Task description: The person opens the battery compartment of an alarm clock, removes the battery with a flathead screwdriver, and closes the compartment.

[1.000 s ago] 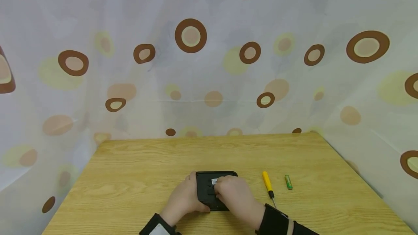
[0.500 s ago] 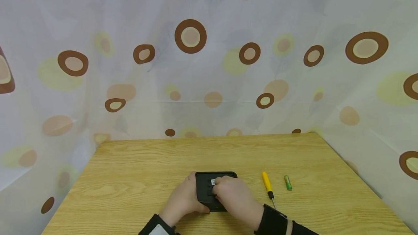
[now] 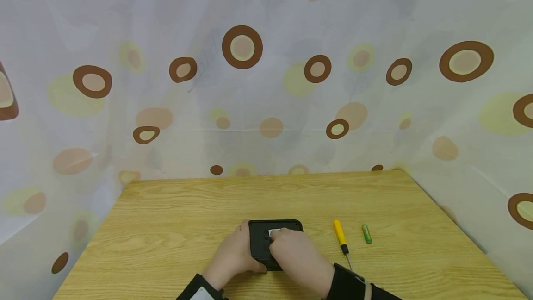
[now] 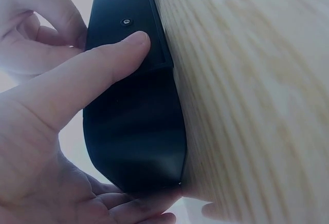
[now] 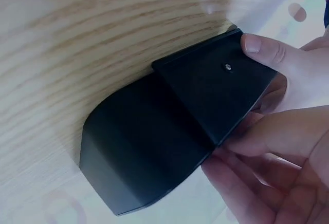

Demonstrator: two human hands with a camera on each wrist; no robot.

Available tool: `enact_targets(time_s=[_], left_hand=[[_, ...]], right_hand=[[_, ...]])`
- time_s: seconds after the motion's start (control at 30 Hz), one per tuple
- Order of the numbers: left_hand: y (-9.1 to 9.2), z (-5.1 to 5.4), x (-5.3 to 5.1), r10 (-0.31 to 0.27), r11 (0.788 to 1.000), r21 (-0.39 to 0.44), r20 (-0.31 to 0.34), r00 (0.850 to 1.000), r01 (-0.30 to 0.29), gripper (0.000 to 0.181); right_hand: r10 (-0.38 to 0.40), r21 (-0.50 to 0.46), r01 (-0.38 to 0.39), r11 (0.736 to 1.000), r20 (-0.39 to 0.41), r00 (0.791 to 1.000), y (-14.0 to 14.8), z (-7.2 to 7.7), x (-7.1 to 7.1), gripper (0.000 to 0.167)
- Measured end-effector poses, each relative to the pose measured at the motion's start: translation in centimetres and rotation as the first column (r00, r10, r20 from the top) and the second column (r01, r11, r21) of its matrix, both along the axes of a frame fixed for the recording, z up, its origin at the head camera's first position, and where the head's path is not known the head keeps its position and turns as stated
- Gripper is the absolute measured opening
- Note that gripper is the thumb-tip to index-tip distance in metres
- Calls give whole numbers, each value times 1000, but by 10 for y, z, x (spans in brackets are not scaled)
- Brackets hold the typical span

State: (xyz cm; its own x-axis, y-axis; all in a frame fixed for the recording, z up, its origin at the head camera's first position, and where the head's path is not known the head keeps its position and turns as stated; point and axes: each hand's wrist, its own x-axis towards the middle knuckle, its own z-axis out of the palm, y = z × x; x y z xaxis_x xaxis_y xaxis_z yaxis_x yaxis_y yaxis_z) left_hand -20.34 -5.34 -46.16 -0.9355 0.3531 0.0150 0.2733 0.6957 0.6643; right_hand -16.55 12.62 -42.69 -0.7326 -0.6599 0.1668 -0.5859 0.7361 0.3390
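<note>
A black plastic device point(image 3: 259, 237) with a white label stands in front of me, its flat back turned up. My left hand point(image 3: 234, 254) grips its left side; the thumb presses the near edge beside a small screw, plain in the left wrist view point(image 4: 126, 22). My right hand point(image 3: 300, 259) has its fingers bent against the back, close to the label. In the right wrist view, right thumb and fingers point(image 5: 257, 136) meet at the device's edge. Whatever may lie between those fingertips is hidden.
A screwdriver point(image 3: 339, 234) with a yellow handle lies on the wooden table point(image 3: 175, 216), right of my hands. Farther right lies a small green battery point(image 3: 366, 234). A dotted curtain point(image 3: 266, 82) surrounds the table's back and sides.
The right hand has shifted slightly left and down over the device's back. My left hand keeps its grip. The screwdriver and the green battery stay where they were.
</note>
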Motion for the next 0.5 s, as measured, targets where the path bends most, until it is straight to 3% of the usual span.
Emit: enact_targets(time_s=[0.17, 0.5], left_hand=[[1, 1, 1, 6, 1000, -10, -3, 1000, -6, 112], [0, 0, -1, 10, 1000, -27, 19, 1000, -10, 114]], right_hand=[[-7, 15, 8, 1000, -47, 999, -1, -2, 7, 7], [10, -95, -8, 995, 27, 1000, 5, -11, 6, 12]])
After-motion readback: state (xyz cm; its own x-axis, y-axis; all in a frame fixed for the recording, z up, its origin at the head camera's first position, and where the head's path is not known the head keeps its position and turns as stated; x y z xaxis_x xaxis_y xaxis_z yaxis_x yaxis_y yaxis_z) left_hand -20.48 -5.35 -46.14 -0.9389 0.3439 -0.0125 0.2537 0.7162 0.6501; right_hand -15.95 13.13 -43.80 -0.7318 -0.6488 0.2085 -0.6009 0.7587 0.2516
